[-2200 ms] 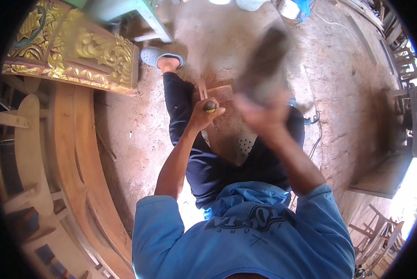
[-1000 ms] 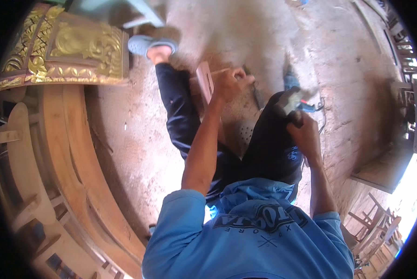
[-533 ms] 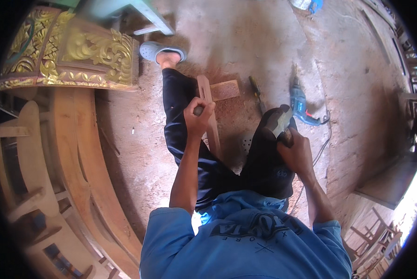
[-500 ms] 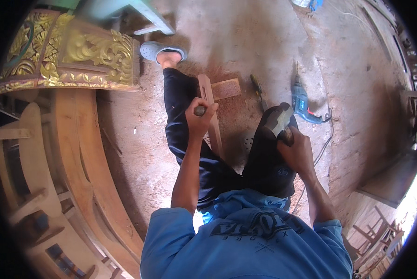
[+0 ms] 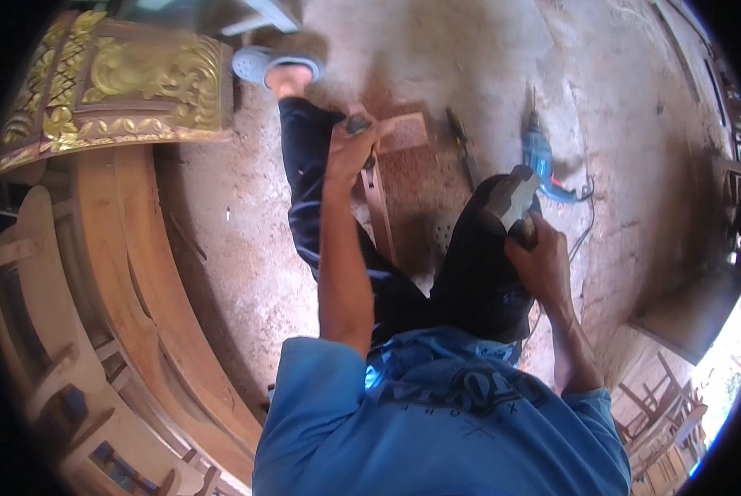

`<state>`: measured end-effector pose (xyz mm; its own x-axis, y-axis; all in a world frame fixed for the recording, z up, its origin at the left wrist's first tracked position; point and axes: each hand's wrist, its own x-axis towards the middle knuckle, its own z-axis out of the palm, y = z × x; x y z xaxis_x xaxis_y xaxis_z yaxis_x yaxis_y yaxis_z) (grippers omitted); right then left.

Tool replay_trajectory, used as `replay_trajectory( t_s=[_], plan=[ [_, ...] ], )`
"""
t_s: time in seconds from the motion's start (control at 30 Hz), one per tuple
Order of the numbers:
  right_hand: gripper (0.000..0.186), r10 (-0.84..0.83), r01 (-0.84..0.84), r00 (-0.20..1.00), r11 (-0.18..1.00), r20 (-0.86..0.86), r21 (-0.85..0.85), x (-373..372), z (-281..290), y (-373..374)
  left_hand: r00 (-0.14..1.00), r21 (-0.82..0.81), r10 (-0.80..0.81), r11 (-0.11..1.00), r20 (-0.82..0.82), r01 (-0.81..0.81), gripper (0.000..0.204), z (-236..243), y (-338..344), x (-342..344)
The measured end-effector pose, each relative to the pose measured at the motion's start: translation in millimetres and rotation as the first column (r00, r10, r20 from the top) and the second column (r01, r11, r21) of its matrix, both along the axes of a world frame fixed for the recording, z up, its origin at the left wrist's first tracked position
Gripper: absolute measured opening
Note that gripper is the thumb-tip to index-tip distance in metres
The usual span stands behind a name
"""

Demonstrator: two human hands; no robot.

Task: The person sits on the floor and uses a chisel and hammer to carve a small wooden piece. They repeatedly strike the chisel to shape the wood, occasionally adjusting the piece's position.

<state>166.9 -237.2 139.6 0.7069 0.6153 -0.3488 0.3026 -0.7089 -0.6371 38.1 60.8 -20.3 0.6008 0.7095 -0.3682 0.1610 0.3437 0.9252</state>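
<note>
My left hand (image 5: 351,155) is closed round a chisel (image 5: 357,125); its rounded handle end shows above the fist and a bit of dark blade below. It is over a narrow wooden bar (image 5: 377,213) that slants between my legs, its far part hidden by the hand. Against the bar's far end lies a flat wooden block (image 5: 404,133) on the floor. Above my right thigh, my right hand (image 5: 544,263) grips a hammer (image 5: 511,199) by its handle, its pale, worn metal head pointing away from me and apart from the chisel.
A blue power drill (image 5: 539,155) with a trailing cord lies beyond my right knee. Beside it is a dark-handled tool (image 5: 461,145). Left stand a gold carved panel (image 5: 151,74), long timber beams (image 5: 147,273) and curved wooden furniture frames (image 5: 52,281). Sawdust covers the floor near the block.
My left hand has moved farther away along the bar and tilted the chisel, so its blade now shows. My right hand, with the hammer, has shifted slightly right. The view has shifted a little.
</note>
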Motion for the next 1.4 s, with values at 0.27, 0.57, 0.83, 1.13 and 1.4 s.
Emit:
replay_trajectory(
  t_s=[0.27,0.57,0.83,1.13,1.4],
  plan=[
    [0.030,0.053,-0.048,0.989,0.998,0.139,-0.035,-5.6,2.1,-7.4,0.999,0.352,-0.013,0.936,0.043,-0.003,0.024,33.1,-54.9,-24.8],
    [0.029,-0.021,0.023,0.999,0.998,0.040,-0.062,5.5,-0.7,-1.1,0.989,0.248,0.145,0.959,-0.014,-0.137,0.026,3.4,-27.9,2.7],
    [0.027,-0.034,0.034,0.999,0.992,0.002,-0.123,6.8,-1.0,16.4,0.751,0.480,-0.180,0.854,0.635,-0.201,0.017,169.7,5.5,-31.9],
    [0.026,0.028,-0.024,0.985,0.999,0.168,-0.025,-14.1,4.7,7.0,0.959,0.421,0.145,0.875,0.244,-0.239,0.037,207.5,67.1,-18.6],
    [0.024,0.058,-0.045,0.985,0.995,0.161,-0.084,-2.8,7.5,6.6,0.882,0.327,0.321,0.840,0.345,-0.433,0.039,132.1,86.4,-1.4]
  ],
)
